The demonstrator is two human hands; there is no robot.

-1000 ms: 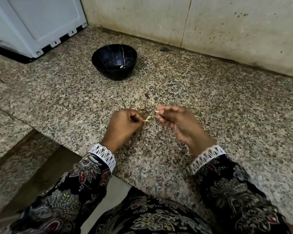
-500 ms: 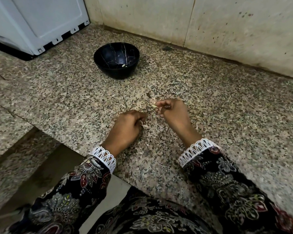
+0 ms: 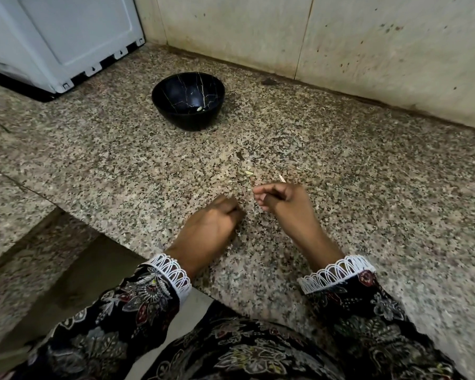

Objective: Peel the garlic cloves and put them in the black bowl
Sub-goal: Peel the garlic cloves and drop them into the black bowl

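Note:
The black bowl (image 3: 188,101) with pale vein lines stands at the back of the granite counter, with one peeled garlic clove (image 3: 200,108) inside. My left hand (image 3: 211,226) rests on the counter curled into a fist, and the clove it holds is hidden by the fingers. Just to its right, my right hand (image 3: 283,200) has its fingertips pinched together. A thin pale strip of garlic skin (image 3: 282,178) sticks up from it. The two hands are a short gap apart.
Small bits of garlic skin (image 3: 248,171) lie on the speckled counter (image 3: 368,187) just beyond my right hand. A white appliance (image 3: 61,39) stands at the back left, and a stained wall (image 3: 340,45) runs behind. The counter edge drops off at the lower left.
The hands were together, pulling at a pale piece between them. They have since drawn apart. The left closed into a fist on the counter, and the right pulled away with a strip of skin.

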